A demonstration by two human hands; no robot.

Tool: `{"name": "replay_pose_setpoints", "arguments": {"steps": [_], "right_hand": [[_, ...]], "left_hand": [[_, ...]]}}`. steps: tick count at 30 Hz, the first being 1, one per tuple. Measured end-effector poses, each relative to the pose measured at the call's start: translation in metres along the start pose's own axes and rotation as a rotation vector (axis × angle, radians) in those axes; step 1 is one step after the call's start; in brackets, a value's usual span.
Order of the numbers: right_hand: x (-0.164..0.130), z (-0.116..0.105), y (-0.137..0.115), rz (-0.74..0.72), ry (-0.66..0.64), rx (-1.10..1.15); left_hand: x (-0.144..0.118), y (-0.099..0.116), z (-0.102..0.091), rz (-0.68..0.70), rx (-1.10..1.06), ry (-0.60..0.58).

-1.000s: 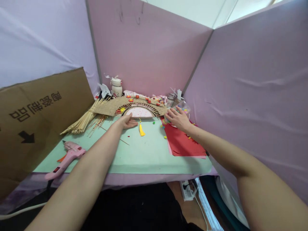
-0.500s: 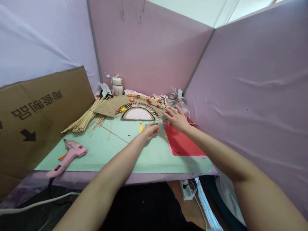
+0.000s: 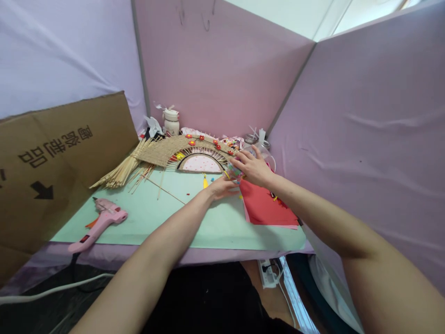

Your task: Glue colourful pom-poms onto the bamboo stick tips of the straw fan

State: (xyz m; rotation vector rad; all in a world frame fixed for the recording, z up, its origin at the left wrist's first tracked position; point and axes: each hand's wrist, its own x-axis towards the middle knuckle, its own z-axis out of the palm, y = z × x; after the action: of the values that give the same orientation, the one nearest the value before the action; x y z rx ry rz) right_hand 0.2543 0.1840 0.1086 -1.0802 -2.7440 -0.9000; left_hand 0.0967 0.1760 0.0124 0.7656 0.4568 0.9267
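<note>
My right hand (image 3: 255, 170) is curled over a clear plastic container (image 3: 235, 173) with small multicoloured pieces in it. The container looks tilted towards my left hand (image 3: 224, 188), which lies low at the table with its fingers stretched out under the container's near side; whether they touch it I cannot tell. Behind them stands a fan-shaped woven piece (image 3: 160, 152) with red flowers and a pale half-round centre (image 3: 201, 163). A yellow tassel (image 3: 205, 181) lies left of my left hand. Red sheets (image 3: 266, 206) lie below my right hand.
A pink glue gun (image 3: 100, 222) rests at the table's front left, its cord hanging over the edge. Bundled thin sticks (image 3: 121, 169) lie beside a cardboard panel (image 3: 62, 167). A white bottle (image 3: 171, 123) stands at the back. Walls close in behind and at the right.
My left hand has moved right, its fingers now reaching under the container. My right hand has closed around the container, which now shows more clearly between the hands. The view has shifted slightly.
</note>
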Motion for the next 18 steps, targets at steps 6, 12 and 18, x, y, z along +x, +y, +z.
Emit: {"name": "replay_pose_setpoints", "arguments": {"steps": [6,12,18], "right_hand": [[0.001,0.015,0.016,0.028,-0.032,-0.073],[-0.004,0.026,0.025,0.064,0.055,-0.130],[-0.004,0.033,0.005,-0.062,0.108,-0.127]], "left_hand": [[0.017,-0.008,-0.006,0.132,0.004,0.232],[0.024,-0.020,-0.023,0.121,0.151,0.441],[0.023,-0.023,-0.027,0.289,0.454,0.571]]}}
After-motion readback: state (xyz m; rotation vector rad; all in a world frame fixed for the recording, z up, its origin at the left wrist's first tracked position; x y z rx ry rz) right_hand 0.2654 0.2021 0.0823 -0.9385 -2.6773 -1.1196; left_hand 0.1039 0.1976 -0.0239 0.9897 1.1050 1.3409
